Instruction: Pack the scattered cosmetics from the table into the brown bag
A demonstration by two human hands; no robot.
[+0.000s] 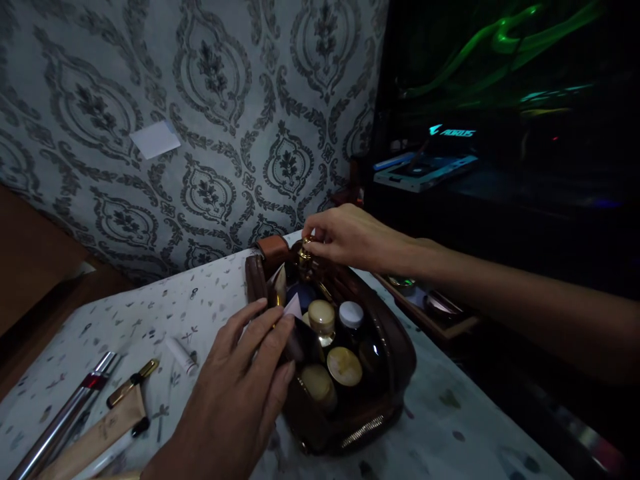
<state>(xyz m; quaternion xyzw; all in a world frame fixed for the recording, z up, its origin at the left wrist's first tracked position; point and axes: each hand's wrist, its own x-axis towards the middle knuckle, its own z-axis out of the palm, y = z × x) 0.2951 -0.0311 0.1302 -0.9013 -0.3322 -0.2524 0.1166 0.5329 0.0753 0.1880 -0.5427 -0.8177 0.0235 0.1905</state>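
A dark brown zip bag lies unzipped on the table, filled with jars and bottles. Near its far end, my right hand pinches a gold-coloured item at the top. My left hand rests on the bag's near left side, fingers spread over its edge and some contents. Inside are a gold-lidded jar, a white-capped bottle and a round jar with a marbled lid. A pale pointed piece shows beside my left fingertips.
On the patterned tablecloth at left lie a silver tube, a beige tube, a small gold-and-black item and a white tube. A tray with cosmetics is right of the bag. Patterned wallpaper stands behind.
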